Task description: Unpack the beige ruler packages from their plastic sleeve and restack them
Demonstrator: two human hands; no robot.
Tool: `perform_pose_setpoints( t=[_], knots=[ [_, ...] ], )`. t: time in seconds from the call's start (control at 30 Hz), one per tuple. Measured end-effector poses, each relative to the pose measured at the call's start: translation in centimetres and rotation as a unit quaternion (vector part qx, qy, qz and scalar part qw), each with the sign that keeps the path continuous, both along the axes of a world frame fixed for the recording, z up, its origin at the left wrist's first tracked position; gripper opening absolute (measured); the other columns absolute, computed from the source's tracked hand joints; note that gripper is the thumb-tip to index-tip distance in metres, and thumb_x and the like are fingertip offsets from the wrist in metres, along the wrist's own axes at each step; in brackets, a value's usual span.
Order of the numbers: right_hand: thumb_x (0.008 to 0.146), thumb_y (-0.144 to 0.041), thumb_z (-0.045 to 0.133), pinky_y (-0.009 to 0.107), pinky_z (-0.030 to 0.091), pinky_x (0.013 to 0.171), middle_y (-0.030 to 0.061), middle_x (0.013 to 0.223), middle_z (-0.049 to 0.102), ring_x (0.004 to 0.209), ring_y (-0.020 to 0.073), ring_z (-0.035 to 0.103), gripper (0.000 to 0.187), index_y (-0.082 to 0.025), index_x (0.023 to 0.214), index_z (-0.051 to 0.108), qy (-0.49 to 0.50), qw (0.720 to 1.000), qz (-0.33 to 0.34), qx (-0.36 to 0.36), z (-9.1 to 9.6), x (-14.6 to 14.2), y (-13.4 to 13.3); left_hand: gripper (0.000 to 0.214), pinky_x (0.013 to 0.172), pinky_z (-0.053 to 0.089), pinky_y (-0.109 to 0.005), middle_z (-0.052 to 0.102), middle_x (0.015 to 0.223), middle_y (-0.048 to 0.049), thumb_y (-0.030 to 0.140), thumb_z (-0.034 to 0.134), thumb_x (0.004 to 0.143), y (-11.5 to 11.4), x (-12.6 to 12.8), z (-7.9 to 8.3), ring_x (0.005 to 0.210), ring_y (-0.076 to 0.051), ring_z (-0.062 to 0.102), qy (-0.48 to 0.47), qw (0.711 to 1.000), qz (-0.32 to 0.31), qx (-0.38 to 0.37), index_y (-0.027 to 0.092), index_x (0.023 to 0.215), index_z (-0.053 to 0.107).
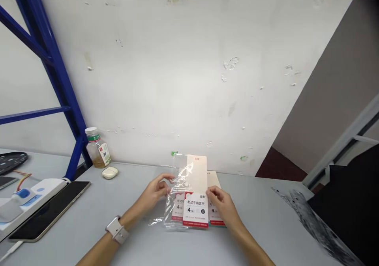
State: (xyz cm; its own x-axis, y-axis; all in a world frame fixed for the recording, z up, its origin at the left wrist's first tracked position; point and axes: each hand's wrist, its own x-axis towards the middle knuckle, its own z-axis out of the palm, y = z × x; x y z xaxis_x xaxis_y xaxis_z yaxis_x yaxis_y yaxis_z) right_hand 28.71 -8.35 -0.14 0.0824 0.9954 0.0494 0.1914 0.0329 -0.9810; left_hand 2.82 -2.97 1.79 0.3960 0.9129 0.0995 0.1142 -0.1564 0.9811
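While the black-screened smartphone (50,210) lay plugged in at the far left beside a white power strip (50,185), a white-capped bottle (98,153) stood near the wall, its green-edged label too small for me to read, with a pale earbud case (109,173) just beside it. Next came my left hand (156,191), a smartwatch (117,229) on its wrist, its index finger reaching past the curled others at a clear plastic sleeve (180,179); whether they pinched the film, I could not tell. The front ruler-set pack (196,191) sat between my hands on the grey table (142,250), the film across its left side. By my judgement the job was partway: pack and sleeve were together but not settled, and whether the card was inside, I could not tell. Its label read 考试专用套尺 and 4件套, with a 20 in a dark circle and a brand starting 森. A left pack (177,208) and a right pack (213,178) lay behind it, seemingly waiting. My right hand (225,208) pinched the front one's right edge, thumb and fingers together.
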Motion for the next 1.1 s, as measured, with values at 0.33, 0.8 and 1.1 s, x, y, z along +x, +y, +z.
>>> perform_pose_setpoints(
  t=[0.33,0.8,1.1],
  knots=[
    [0.08,-0.051,0.047,0.029,0.044,0.061,0.0025,0.073,0.067,0.068,0.0199,0.061,0.033,-0.023,0.066,0.057,-0.163,0.984,-0.056,-0.044,-1.1,6.9,1.9,0.035,0.065,0.049,-0.034,0.059,0.095,-0.0042,0.034,0.045,0.074,4.0,-5.5,-1.4,0.069,-0.019,0.059,0.258,0.95,0.157,0.074,0.02,0.102,0.06],
    [0.08,-0.036,0.05,0.028,0.031,0.053,-0.0002,0.068,0.063,0.06,0.0183,0.054,0.02,-0.025,0.063,0.05,-0.362,0.924,-0.098,-0.077,-1.4,6.9,0.9,0.03,0.089,0.045,-0.043,0.06,0.109,-0.0086,0.042,0.049,0.085,2.5,-4.1,-2.2,0.102,-0.029,0.055,0.439,0.866,0.164,0.174,0.024,0.105,0.063],
    [0.093,-0.026,0.043,0.036,0.042,0.085,0.0047,0.103,0.064,0.094,0.0217,0.059,0.022,-0.026,0.095,0.064,-0.401,0.907,0.008,0.125,-0.8,0.7,-0.4,0.027,0.101,0.037,-0.044,0.051,0.132,-0.0066,0.037,0.052,0.092,-0.9,-0.4,-1.0,0.123,-0.029,0.043,0.41,0.853,-0.027,0.321,0.028,0.116,0.059]
  ],
)
